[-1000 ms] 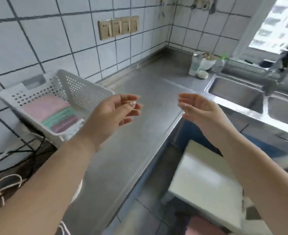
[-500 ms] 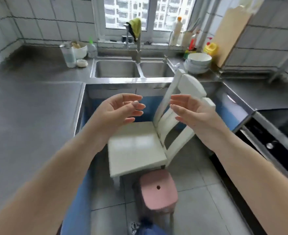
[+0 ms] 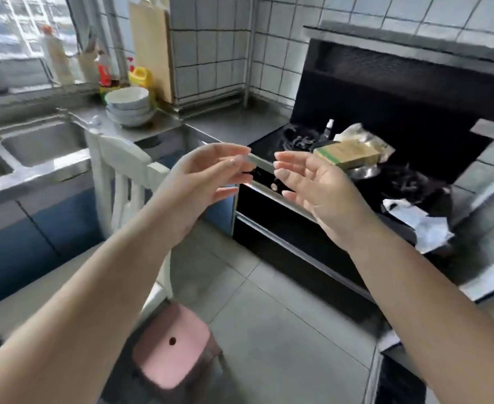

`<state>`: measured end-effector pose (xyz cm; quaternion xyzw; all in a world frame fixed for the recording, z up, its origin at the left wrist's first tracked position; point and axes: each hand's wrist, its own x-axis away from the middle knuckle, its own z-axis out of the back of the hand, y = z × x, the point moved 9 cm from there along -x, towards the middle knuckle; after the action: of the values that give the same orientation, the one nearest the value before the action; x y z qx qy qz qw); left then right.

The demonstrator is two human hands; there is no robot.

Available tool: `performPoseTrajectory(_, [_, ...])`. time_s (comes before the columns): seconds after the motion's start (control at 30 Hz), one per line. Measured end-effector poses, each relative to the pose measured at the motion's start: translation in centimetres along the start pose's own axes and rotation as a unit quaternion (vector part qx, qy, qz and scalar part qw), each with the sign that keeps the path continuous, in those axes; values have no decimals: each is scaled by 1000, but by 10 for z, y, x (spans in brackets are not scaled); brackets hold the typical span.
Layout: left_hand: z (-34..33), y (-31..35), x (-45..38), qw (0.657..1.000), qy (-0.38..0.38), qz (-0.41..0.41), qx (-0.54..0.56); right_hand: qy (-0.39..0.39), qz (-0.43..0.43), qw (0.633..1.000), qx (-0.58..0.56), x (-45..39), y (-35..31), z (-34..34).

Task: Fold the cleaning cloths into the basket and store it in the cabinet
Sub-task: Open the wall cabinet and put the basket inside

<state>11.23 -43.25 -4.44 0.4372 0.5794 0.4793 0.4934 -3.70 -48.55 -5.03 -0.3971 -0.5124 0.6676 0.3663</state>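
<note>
My left hand (image 3: 202, 177) and my right hand (image 3: 315, 185) are raised in front of me at chest height, palms turned toward each other, fingers relaxed and holding nothing. A small gap separates their fingertips. Neither the basket nor the cleaning cloths are in view. Behind my hands is a black stove unit (image 3: 342, 182).
A white chair (image 3: 117, 170) stands at the left, with a pink stool (image 3: 173, 351) on the tiled floor below it. A sink (image 3: 39, 141) and stacked white bowls (image 3: 129, 106) sit on the steel counter. A box (image 3: 347, 153) and bags lie on the stove top.
My view has swung to the right, from the basket on the counter, past the sink and chair, to the stove. Both hands stay raised and hold nothing.
</note>
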Motion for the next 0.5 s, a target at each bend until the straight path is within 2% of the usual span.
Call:
performPoseTrajectory(0.3, [-119,-23,-111,996,-82,15,-10,77,-17,997,8,-37,34,126])
performPoseTrajectory(0.5, [-205,-6,-219,992,-121,-20,-3,118,12,993,31,-104,26,236])
